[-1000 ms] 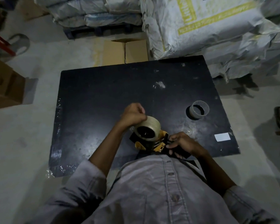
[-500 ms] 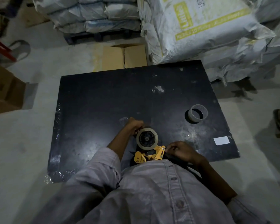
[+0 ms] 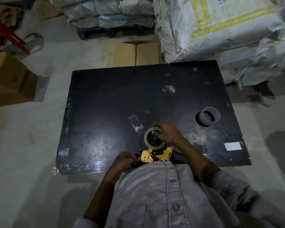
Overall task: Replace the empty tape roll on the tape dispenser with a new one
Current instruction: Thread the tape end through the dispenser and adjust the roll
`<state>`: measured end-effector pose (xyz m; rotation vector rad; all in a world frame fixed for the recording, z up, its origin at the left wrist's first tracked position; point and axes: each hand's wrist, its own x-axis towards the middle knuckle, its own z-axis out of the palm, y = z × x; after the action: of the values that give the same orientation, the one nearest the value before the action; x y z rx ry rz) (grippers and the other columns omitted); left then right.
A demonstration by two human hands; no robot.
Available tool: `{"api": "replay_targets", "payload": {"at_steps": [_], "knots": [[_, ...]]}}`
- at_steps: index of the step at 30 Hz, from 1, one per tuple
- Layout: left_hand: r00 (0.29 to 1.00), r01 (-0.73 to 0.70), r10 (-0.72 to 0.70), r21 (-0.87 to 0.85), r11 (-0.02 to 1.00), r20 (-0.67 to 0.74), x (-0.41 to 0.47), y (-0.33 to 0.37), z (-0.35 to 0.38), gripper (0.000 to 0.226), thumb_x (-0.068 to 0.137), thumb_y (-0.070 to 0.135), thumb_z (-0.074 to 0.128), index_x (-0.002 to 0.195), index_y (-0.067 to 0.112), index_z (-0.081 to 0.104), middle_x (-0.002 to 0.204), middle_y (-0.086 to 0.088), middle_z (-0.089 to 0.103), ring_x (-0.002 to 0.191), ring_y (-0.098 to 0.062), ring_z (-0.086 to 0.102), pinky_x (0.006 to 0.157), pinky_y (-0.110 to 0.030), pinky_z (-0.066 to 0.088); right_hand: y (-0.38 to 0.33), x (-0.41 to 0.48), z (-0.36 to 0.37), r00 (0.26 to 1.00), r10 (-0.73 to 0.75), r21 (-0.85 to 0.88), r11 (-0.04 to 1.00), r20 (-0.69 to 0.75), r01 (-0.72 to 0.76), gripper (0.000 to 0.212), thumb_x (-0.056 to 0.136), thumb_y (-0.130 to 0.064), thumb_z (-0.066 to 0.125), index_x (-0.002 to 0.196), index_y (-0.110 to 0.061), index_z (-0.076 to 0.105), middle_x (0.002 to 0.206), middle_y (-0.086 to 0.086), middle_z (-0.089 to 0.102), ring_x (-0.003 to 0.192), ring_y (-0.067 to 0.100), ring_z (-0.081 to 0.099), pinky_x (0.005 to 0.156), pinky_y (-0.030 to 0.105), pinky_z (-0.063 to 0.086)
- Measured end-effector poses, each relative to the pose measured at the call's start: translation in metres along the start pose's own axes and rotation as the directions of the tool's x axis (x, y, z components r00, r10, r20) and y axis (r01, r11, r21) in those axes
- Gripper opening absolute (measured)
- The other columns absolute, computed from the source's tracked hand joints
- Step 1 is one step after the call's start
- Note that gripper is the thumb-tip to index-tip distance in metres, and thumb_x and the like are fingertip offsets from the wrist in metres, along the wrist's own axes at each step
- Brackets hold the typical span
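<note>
The yellow tape dispenser point(image 3: 156, 155) lies on its side near the front edge of the black board point(image 3: 105, 96). A new tape roll point(image 3: 148, 143) sits on the dispenser's black hub. My right hand point(image 3: 167, 132) comes in from the right and grips the far rim of the roll, thumb inside it. At the left end of the dispenser, my left hand point(image 3: 125, 160) holds the dark handle, which is mostly hidden. The empty tape core point(image 3: 209, 116) stands apart on the board's right side.
A scrap of clear film point(image 3: 135, 122) lies just left of the roll, and a white label point(image 3: 232, 146) sits at the board's front right corner. Large white sacks point(image 3: 220, 27) crowd the back right. Cardboard boxes point(image 3: 10, 81) stand to the left and behind point(image 3: 136, 53).
My hands have swapped places: the right hand left the handle and now grips the roll, the left hand left the roll and now holds the handle. The roll is seated flat on the hub.
</note>
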<state>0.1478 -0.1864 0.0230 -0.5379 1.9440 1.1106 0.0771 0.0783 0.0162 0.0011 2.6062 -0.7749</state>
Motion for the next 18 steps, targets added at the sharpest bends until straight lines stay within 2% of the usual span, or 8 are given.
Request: {"api": "replay_targets", "payload": {"at_steps": [2,4,6,9,13,16,18], "knots": [[0.994,0.020,-0.027,0.060,0.998,0.103,-0.005,-0.001,0.008,0.036,0.095,0.050,0.084,0.084,0.016,0.084,0.082,0.001,0.082,0.074,-0.010,0.074,0.062,-0.022,0.052,-0.004,0.005,0.002,0.999,-0.030,-0.037,0.999,-0.019,0.029,0.050,0.102,-0.049,0.071,0.144,-0.023,0.067,0.142,0.007,0.069,0.134,0.030,0.061,0.108,0.049,0.054],[0.987,0.014,-0.034,0.121,0.993,0.159,-0.005,0.005,0.015,0.051,0.097,0.063,0.077,0.086,0.014,0.084,0.086,0.002,0.083,0.081,-0.011,0.075,0.069,-0.025,0.052,-0.011,0.009,0.003,0.999,-0.036,-0.054,0.998,-0.038,0.034,0.056,0.100,-0.062,0.066,0.142,-0.024,0.069,0.139,0.006,0.070,0.130,0.029,0.062,0.104,0.050,0.056],[0.990,0.016,-0.031,0.111,0.994,0.137,-0.004,0.013,0.019,0.049,0.100,0.054,0.078,0.077,0.011,0.079,0.068,0.004,0.077,0.068,-0.010,0.069,0.061,-0.021,0.049,-0.015,0.012,0.003,0.999,-0.017,-0.069,0.997,-0.039,0.015,0.062,0.097,-0.070,0.064,0.139,-0.025,0.070,0.137,0.005,0.071,0.127,0.028,0.064,0.101,0.052,0.058],[0.997,0.054,-0.057,0.058,0.997,0.057,0.002,0.023,0.025,0.042,0.103,0.035,0.079,0.073,0.006,0.071,0.049,0.004,0.067,0.040,-0.003,0.059,0.040,-0.015,0.040,-0.013,0.011,-0.001,0.999,0.021,-0.062,0.998,-0.043,-0.024,0.051,0.098,-0.064,0.069,0.130,-0.025,0.076,0.130,0.004,0.075,0.121,0.028,0.069,0.096,0.052,0.061],[0.994,0.106,-0.106,0.014,0.994,0.024,0.009,0.032,0.022,0.041,0.101,0.041,0.081,0.084,0.005,0.069,0.057,0.000,0.067,0.041,-0.008,0.058,0.038,-0.017,0.040,0.008,-0.001,-0.008,0.974,0.211,0.097,0.974,-0.078,-0.204,0.041,0.101,-0.065,0.066,0.114,-0.028,0.079,0.105,0.000,0.079,0.102,0.023,0.075,0.085,0.044,0.063],[0.989,0.120,-0.127,0.105,0.987,0.068,0.009,0.033,0.019,0.049,0.102,0.050,0.077,0.096,0.002,0.075,0.049,0.004,0.068,0.035,-0.007,0.057,0.039,-0.016,0.040,0.021,-0.013,-0.010,0.963,0.248,0.156,0.960,-0.104,-0.231,0.048,0.100,-0.068,0.066,0.122,-0.027,0.078,0.111,0.003,0.081,0.105,0.025,0.075,0.077,0.033,0.053],[0.992,0.108,-0.114,0.098,0.989,0.061,0.013,0.030,0.021,0.049,0.100,0.048,0.080,0.093,0.000,0.077,0.052,0.002,0.070,0.037,-0.008,0.058,0.041,-0.017,0.041,0.022,-0.022,-0.012,0.963,0.263,0.183,0.952,-0.068,-0.247,0.056,0.100,-0.072,0.064,0.127,-0.024,0.073,0.117,0.005,0.079,0.109,0.027,0.073,0.081,0.034,0.051]]}}
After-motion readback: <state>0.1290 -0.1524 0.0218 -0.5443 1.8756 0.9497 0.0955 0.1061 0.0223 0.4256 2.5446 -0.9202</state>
